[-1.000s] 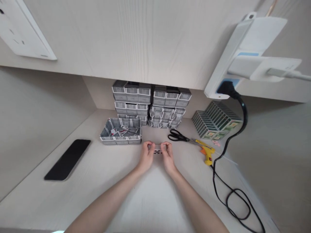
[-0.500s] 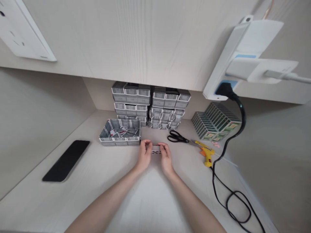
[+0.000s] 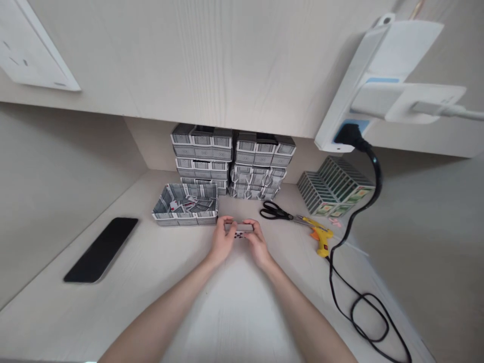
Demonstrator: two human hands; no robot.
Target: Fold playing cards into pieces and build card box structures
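Observation:
A small stack of playing cards (image 3: 239, 235) with dark pips on its face is between my two hands, low over the table. My left hand (image 3: 224, 238) is closed on its left end, thumb on the near side. My right hand (image 3: 257, 243) grips the right end, the thumb bent against the near face. Just left of my left hand sits an open grey box made of folded cards (image 3: 185, 219), with loose folded cards (image 3: 191, 204) inside.
Behind stand two stacks of grey card boxes (image 3: 202, 151). Black scissors (image 3: 278, 212), a yellow glue gun (image 3: 322, 239), its black cable and green card stacks (image 3: 328, 189) are on the right. A black phone (image 3: 102, 249) lies left. A power strip (image 3: 359, 85) hangs above.
The fingers have shifted on the cards, and more of the stack's top edge now shows. My right thumb has moved inward over the near face. The view has shifted slightly.

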